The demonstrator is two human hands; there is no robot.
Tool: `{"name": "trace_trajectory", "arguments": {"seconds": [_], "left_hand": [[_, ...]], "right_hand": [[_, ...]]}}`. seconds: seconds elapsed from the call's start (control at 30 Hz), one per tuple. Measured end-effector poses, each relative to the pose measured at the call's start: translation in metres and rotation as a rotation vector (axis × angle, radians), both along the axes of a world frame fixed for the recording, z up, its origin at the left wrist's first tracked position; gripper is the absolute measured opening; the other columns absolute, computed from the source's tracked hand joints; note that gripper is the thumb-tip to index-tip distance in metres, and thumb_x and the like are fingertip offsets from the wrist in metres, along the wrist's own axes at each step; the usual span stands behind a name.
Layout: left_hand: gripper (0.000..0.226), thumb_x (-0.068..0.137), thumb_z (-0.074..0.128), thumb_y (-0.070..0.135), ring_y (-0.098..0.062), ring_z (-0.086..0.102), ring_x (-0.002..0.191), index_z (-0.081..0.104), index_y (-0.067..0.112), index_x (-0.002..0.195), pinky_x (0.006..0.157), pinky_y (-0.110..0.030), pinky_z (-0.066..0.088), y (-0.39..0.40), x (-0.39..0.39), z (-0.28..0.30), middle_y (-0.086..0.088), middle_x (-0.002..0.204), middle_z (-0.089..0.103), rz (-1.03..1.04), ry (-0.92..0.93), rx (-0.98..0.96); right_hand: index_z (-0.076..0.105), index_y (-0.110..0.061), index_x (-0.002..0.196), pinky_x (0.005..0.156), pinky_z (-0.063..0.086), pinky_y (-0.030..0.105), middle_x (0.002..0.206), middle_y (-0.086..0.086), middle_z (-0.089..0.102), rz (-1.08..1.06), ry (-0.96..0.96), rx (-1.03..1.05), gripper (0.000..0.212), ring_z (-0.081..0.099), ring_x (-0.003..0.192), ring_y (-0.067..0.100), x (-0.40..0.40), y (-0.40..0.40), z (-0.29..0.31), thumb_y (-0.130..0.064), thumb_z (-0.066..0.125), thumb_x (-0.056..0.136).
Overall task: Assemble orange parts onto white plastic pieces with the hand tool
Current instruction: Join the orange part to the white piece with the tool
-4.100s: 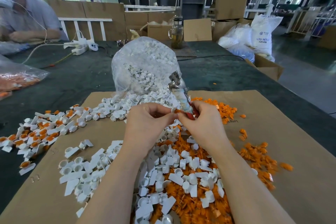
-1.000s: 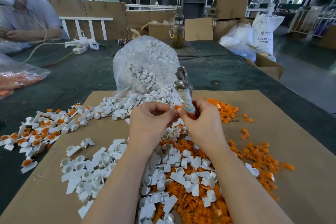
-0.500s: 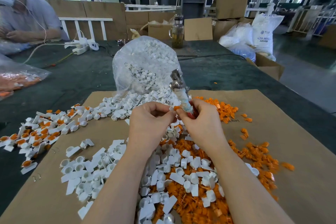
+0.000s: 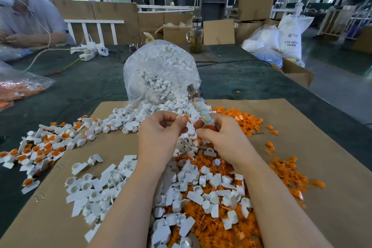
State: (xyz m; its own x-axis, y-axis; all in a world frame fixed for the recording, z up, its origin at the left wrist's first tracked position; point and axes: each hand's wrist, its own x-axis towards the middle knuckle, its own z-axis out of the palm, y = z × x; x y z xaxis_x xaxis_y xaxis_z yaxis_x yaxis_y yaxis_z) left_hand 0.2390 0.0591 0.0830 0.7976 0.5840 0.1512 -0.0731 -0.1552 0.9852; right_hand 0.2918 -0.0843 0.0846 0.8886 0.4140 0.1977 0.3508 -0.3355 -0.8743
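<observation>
Holding the piece: we pinch a small white plastic piece (image 4: 182, 118) with an orange part (image 4: 186, 117) at its top between the thumb and fingertips of our left hand (image 4: 161, 137), raised above the heap at the middle of the cardboard sheet (image 4: 322, 167).
Tool: our right hand (image 4: 219, 135) curls around the wrapped handle of the hand tool (image 4: 201, 106); its metal head points up and away, towards the clear bag of white pieces (image 4: 161, 72).
Doing the step well: we judge the orange part should sit square in the white piece before pressing, with fingertips kept off the spot the tool bears on; whether it is seated yet, we cannot tell.
Hand pose: both hands meet close together, knuckles up, forearms reaching in from the bottom edge.
Loose stock: white pieces (image 4: 201, 183) lie over orange parts (image 4: 287, 169) beneath our wrists.
Finished pile: white pieces with orange centres (image 4: 40, 149) lie at far left, spilling onto the dark table (image 4: 80, 86).
Beyond: another person (image 4: 26, 22) sits at the far left corner.
</observation>
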Motion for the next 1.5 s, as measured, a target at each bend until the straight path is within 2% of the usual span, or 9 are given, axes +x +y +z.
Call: {"name": "trace_trajectory", "arguments": {"seconds": [0.07,0.2,0.33,0.6,0.8,0.97,1.17,1.23,1.5], "left_hand": [[0.008,0.086,0.076,0.015,-0.012,0.073,0.068,0.068,0.015,0.083,0.068,-0.024,0.056,0.002,0.0,0.001,0.004,0.066,0.074,-0.008,-0.041,-0.049],[0.007,0.087,0.074,0.011,-0.012,0.073,0.069,0.067,0.012,0.085,0.062,-0.015,0.054,0.006,-0.001,0.002,0.002,0.068,0.073,-0.028,-0.138,-0.139],[0.008,0.087,0.073,0.01,-0.008,0.072,0.066,0.067,0.013,0.083,0.063,-0.015,0.055,0.008,-0.002,0.002,0.005,0.068,0.073,-0.027,-0.177,-0.134],[0.009,0.088,0.072,0.01,-0.009,0.072,0.067,0.067,0.015,0.083,0.067,-0.018,0.057,0.012,0.001,0.0,0.007,0.067,0.071,-0.08,-0.202,-0.13],[0.011,0.088,0.069,0.005,-0.008,0.069,0.064,0.066,0.013,0.081,0.066,-0.018,0.056,0.013,0.0,0.0,0.007,0.065,0.07,-0.113,-0.233,-0.184],[0.013,0.089,0.067,0.002,-0.008,0.068,0.062,0.066,0.012,0.079,0.065,-0.018,0.056,0.013,0.0,0.0,0.007,0.064,0.069,-0.106,-0.243,-0.197],[0.012,0.089,0.066,0.001,-0.006,0.068,0.06,0.065,0.01,0.081,0.062,-0.016,0.055,0.011,0.0,0.002,0.008,0.062,0.069,-0.101,-0.216,-0.25],[0.01,0.089,0.066,0.002,-0.008,0.07,0.061,0.065,0.009,0.082,0.06,-0.016,0.055,0.012,-0.001,0.002,0.006,0.063,0.07,-0.096,-0.176,-0.328],[0.016,0.096,0.06,0.009,-0.012,0.076,0.079,0.064,0.002,0.11,0.063,-0.021,0.06,0.04,-0.005,0.005,-0.01,0.095,0.077,0.237,-0.213,-1.092]], "right_hand": [[0.069,-0.014,0.092,0.067,0.053,0.023,0.083,0.005,0.068,0.055,0.064,-0.04,0.006,0.064,0.074,0.013,0.0,-0.007,0.002,-0.016,0.066,0.086],[0.062,0.005,0.107,0.094,0.047,0.053,0.11,0.027,0.062,0.126,0.116,-0.166,0.032,0.06,0.1,0.04,0.002,-0.014,0.004,-0.019,0.067,0.087],[0.065,-0.008,0.105,0.096,0.046,0.053,0.107,0.017,0.067,0.188,0.132,-0.219,0.022,0.063,0.099,0.031,-0.001,-0.017,0.008,-0.02,0.067,0.088],[0.06,-0.02,0.114,0.077,0.057,0.03,0.106,0.0,0.066,0.26,0.156,-0.256,0.025,0.065,0.092,0.012,-0.001,-0.015,0.007,-0.02,0.066,0.09],[0.066,-0.029,0.085,0.079,0.051,0.049,0.092,0.01,0.068,0.25,0.041,-0.261,0.01,0.062,0.083,0.034,-0.006,-0.01,0.008,-0.019,0.061,0.084],[0.065,-0.032,0.078,0.068,0.05,0.035,0.078,-0.01,0.065,0.226,0.019,-0.28,0.021,0.057,0.068,0.008,-0.005,-0.007,0.008,-0.013,0.059,0.085],[0.062,-0.033,0.078,0.071,0.055,0.038,0.083,-0.01,0.069,0.207,-0.022,-0.325,0.025,0.065,0.078,0.011,-0.002,-0.006,0.006,-0.01,0.057,0.087],[0.059,-0.031,0.075,0.053,0.044,0.026,0.067,-0.014,0.062,0.19,-0.059,-0.338,0.02,0.057,0.059,0.0,-0.001,-0.004,0.002,-0.016,0.06,0.089],[0.054,-0.019,0.066,0.048,0.034,0.023,0.059,-0.006,0.052,-0.114,-0.137,-0.366,0.029,0.045,0.049,0.007,0.011,-0.006,-0.011,-0.034,0.061,0.09]]}}
